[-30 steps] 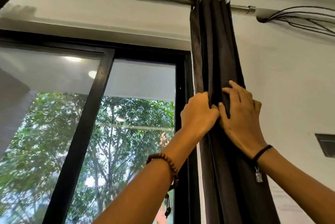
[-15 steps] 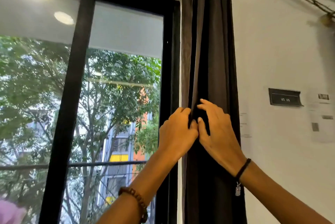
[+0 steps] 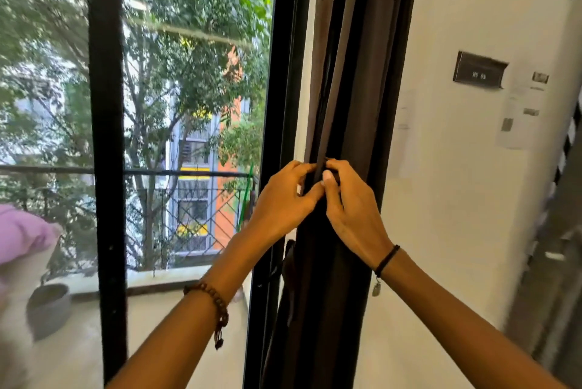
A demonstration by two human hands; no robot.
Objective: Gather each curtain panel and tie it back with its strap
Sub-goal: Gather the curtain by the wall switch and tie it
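we've got both hands on the dark curtain panel (image 3: 356,73) just right of the window frame (image 3: 105,168), left hand (image 3: 283,199) and right hand (image 3: 352,206) pinching its folds, thumbs touching.

The curtain panel (image 3: 356,73) hangs bunched between the window frame (image 3: 283,73) on its left and the wall (image 3: 456,215) on its right. Both hands meet on its front: the left hand (image 3: 283,199) pinches a fold from the window side, and the right hand (image 3: 352,209) touches it from the wall side. Beyond the glass a railing (image 3: 189,173) runs across, a pot (image 3: 47,306) sits low at the left, and a plaque (image 3: 478,70) hangs on the wall up right of the curtain.
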